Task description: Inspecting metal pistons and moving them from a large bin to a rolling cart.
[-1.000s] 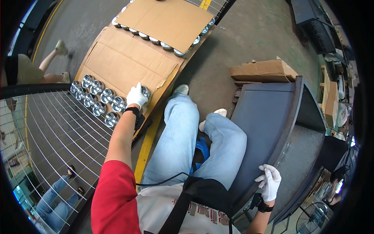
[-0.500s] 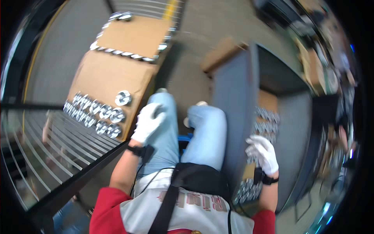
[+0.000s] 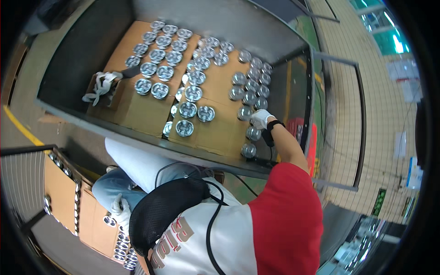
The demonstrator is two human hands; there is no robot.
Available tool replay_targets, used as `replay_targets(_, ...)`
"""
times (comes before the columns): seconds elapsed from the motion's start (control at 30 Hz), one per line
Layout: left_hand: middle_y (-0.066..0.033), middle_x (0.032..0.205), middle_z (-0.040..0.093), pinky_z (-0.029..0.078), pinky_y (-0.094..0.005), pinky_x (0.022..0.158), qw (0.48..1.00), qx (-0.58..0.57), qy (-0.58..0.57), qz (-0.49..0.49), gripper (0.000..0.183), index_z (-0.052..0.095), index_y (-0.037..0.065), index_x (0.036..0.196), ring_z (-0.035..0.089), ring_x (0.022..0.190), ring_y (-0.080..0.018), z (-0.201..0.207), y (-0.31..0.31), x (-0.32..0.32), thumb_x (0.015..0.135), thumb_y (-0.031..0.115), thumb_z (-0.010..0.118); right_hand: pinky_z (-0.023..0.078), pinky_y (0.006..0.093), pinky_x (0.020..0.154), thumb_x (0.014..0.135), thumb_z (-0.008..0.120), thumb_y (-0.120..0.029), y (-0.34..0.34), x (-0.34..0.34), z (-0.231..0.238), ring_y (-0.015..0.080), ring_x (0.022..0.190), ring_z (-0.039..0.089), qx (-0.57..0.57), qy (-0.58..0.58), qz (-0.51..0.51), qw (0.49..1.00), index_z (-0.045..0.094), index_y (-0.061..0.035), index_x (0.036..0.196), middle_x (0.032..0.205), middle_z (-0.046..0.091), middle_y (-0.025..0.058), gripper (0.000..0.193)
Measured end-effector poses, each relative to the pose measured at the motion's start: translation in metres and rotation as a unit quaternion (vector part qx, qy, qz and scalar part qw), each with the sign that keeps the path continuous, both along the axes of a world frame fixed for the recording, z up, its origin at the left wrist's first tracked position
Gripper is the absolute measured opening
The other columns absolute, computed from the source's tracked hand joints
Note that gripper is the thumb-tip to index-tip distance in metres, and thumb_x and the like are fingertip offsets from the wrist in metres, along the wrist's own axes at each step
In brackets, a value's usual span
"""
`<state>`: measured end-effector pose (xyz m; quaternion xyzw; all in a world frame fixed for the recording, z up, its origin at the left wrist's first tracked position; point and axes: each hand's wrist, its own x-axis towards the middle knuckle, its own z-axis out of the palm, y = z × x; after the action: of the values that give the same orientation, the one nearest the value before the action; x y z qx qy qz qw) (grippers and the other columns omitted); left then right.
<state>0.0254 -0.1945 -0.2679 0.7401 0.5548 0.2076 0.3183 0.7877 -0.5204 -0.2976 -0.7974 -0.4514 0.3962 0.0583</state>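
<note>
Right hand (image 3: 260, 118) moved to silvery cylinders (image 3: 250, 98); opening, hold unclear; left hand (image 3: 120, 212) part-curled, hold unclear

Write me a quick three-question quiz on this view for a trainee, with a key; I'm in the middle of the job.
1. True or false: both hands are inside the big metal bin.
2. Choose one: where is the small cardboard box?
A) In the bin, at its left end as pictured
B) In the bin, at its right end as pictured
C) On the floor
3. Fill in: the hand among the round metal parts in the bin wears a ____ glove.

Key:
1. False; the left hand is outside it, next to the jeans.
2. A
3. White; it is the right hand.
</note>
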Motion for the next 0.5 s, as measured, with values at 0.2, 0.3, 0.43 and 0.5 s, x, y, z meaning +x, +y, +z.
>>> replay_targets(0.2, -0.0077, 0.096, 0.069, 0.052, -0.0316, 0.082, 0.991, 0.0, 0.13, 0.036, 0.026, 0.073, 0.011, 0.113, 0.063, 0.085, -0.0198, 0.028, -0.001, -0.026, 0.088, 0.004, 0.069, 0.054, 0.0417, 0.09, 0.076, 0.074, -0.034, 0.046, -0.109, 0.026, 0.0321, 0.105, 0.07, -0.375, -0.04, -0.246, 0.893, 0.073, -0.0053, 0.113, 0.115, 0.072, 0.0161, 0.047)
replay_targets(0.3, -0.0076, 0.097, 0.069, 0.051, -0.0318, 0.083, 0.995, -0.027, 0.096, 0.021, 0.026, 0.073, 0.011, 0.113, 0.063, 0.085, -0.0193, 0.025, 0.007, -0.014, 0.088, 0.004, 0.068, 0.053, 0.0415, 0.091, 0.073, 0.077, -0.044, 0.01, -0.126, 0.018, 0.0292, 0.106, 0.069, -0.43, -0.016, -0.222, 0.875, 0.073, -0.0087, 0.115, 0.119, 0.07, 0.0146, 0.055)
replay_targets(0.43, -0.0075, 0.098, 0.069, 0.051, -0.0321, 0.083, 0.995, -0.043, 0.071, 0.052, 0.025, 0.073, 0.011, 0.113, 0.063, 0.086, -0.0187, 0.038, 0.003, -0.02, 0.089, 0.005, 0.068, 0.055, 0.0422, 0.088, 0.072, 0.077, -0.047, 0.036, -0.158, 0.003, 0.0289, 0.099, 0.07, -0.424, -0.033, -0.178, 0.887, 0.076, -0.0076, 0.105, 0.11, 0.073, 0.0156, 0.051)
replay_targets(0.5, -0.0075, 0.099, 0.07, 0.051, -0.0322, 0.084, 0.996, -0.051, 0.053, 0.055, 0.025, 0.073, 0.011, 0.113, 0.063, 0.086, -0.0186, 0.042, 0.005, -0.005, 0.089, 0.005, 0.068, 0.055, 0.0419, 0.091, 0.07, 0.078, -0.049, 0.004, -0.161, -0.029, 0.0289, 0.107, 0.069, -0.427, -0.048, -0.117, 0.895, 0.075, -0.0087, 0.107, 0.117, 0.071, 0.0132, 0.055)
